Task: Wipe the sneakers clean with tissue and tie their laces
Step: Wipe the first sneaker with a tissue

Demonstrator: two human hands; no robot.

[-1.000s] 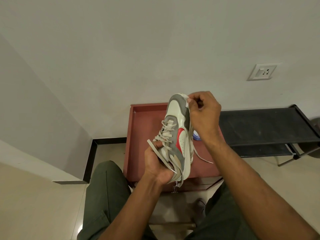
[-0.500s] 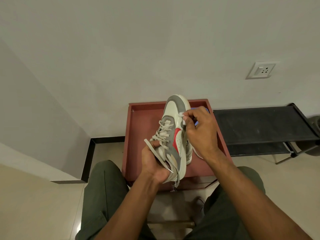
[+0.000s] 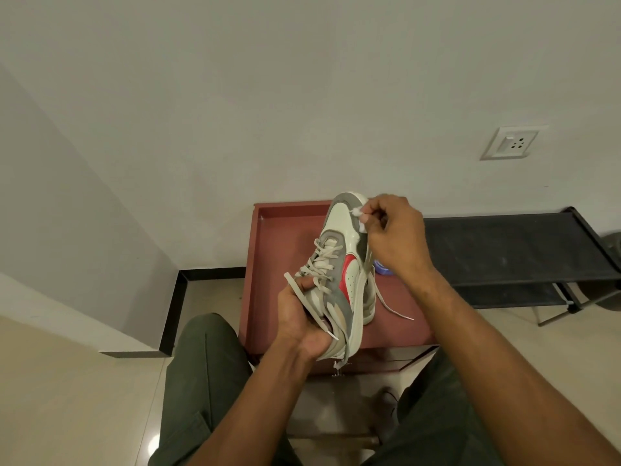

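Right grip (image 3: 393, 237) pinching crumpled tissue (image 3: 360, 215), smooth sneaker (image 3: 339, 264)

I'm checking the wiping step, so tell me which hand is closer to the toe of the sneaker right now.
Right. The right hand pinches the tissue against the toe end of the sneaker; the left hand grips the heel end, far from the toe.

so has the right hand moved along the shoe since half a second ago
Yes: the right hand with the tissue moved from the shoe's red patch up to its toe.
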